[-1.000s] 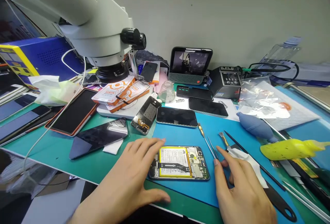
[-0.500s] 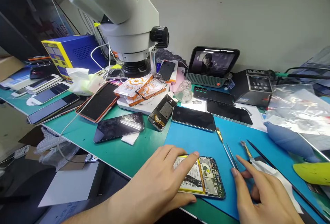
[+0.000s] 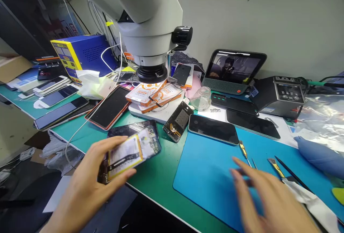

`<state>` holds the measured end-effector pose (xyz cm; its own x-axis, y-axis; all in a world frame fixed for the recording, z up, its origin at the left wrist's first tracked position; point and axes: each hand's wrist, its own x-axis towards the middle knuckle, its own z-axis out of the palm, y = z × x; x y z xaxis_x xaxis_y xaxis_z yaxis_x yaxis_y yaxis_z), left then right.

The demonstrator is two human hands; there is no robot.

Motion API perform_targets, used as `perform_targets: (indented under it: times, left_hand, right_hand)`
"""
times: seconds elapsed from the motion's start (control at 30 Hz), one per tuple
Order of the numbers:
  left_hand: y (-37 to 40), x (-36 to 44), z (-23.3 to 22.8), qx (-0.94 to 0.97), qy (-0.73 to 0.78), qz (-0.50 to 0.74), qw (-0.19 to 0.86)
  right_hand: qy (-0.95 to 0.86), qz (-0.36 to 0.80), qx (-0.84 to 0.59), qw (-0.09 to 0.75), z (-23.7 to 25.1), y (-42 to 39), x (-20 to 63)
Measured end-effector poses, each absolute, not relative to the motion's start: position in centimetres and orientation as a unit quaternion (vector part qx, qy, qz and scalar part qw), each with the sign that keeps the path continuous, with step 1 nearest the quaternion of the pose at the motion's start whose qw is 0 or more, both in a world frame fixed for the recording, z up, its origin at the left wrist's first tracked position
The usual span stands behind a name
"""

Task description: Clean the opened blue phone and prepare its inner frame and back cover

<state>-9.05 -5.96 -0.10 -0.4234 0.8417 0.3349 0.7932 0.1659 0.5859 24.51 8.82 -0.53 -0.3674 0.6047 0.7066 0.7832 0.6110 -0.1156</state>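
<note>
Since the earlier frame we've lifted the opened phone [image 3: 131, 152] off the blue mat [image 3: 206, 161] in our left hand [image 3: 88, 186], fingers gripping it above the counter edge [image 3: 150, 195]; our right hand [image 3: 268, 200] hovers blurred, fingers loosely spread. A slip could drop it to the floor.

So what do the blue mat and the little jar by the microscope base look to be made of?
Blue mat: likely silicone or rubber, matte; it lies flat and gives no sharp glare. Jar: clear glass by the look, though clear plastic is possible; it is see-through, with bright glints on rim and shoulder.
</note>
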Motion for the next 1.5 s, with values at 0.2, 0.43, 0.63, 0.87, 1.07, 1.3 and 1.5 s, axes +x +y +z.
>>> perform_targets:
  times: [0.2, 0.43, 0.63, 0.87, 1.07, 1.3, 1.5]
  left_hand:
    - [-6.4, -12.7, -1.2, 0.452, 0.819, 0.349, 0.060]
    - [-5.3, -14.6, -2.5, 0.496, 0.787, 0.361, 0.071]
    - [-3.2, -15.5, -2.3, 0.552, 0.743, 0.367, 0.096]
    - [-0.4, -15.5, -1.4, 0.592, 0.715, 0.351, 0.119]
    - [0.0, -15.8, -1.3, 0.597, 0.717, 0.345, 0.103]
    - [-0.5, -12.2, -1.3, 0.631, 0.699, 0.328, 0.075]
    - [0.2, -7.4, -2.4, 0.651, 0.699, 0.295, 0.009]
  right_hand:
    - [-0.884, -0.105, -0.376, 0.259, 1.7, 8.5, 12.6]
    - [-0.861, -0.118, -0.456, 0.193, 1.4, 9.6, 8.4]
    - [-0.847, -0.120, -0.449, 0.258, 3.1, 9.5, 10.7]
    - [-0.787, -0.096, -0.449, 0.413, 4.2, 9.8, 14.4]
    - [-0.742, -0.093, -0.451, 0.488, 4.0, 7.7, 19.2]
    - [-0.690, -0.074, -0.425, 0.581, 1.5, 7.7, 26.5]
    - [-0.668, -0.018, -0.385, 0.636, -0.2, 7.8, 29.1]
